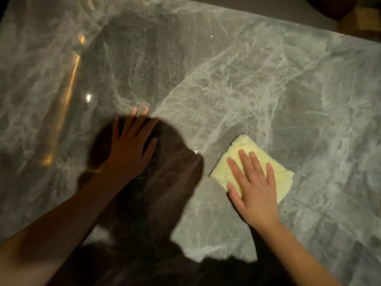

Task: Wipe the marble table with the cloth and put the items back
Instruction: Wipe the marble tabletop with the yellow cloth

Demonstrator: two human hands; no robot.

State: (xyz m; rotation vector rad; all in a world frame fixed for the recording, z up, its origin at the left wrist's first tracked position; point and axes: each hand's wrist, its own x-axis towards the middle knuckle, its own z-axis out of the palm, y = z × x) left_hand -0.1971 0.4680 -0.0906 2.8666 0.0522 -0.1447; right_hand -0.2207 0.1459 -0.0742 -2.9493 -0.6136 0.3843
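A grey marble table with white veins fills the head view. A folded pale yellow cloth lies flat on it at the lower right. My right hand presses flat on the cloth's near half, fingers spread and straight. My left hand rests palm down on the bare marble to the left of the cloth, fingers apart, holding nothing. It lies in the dark shadow of my head.
The table's far edge runs diagonally across the top right. Beyond it stand a dark rounded object and something wooden. Shiny reflections streak the left side of the marble.
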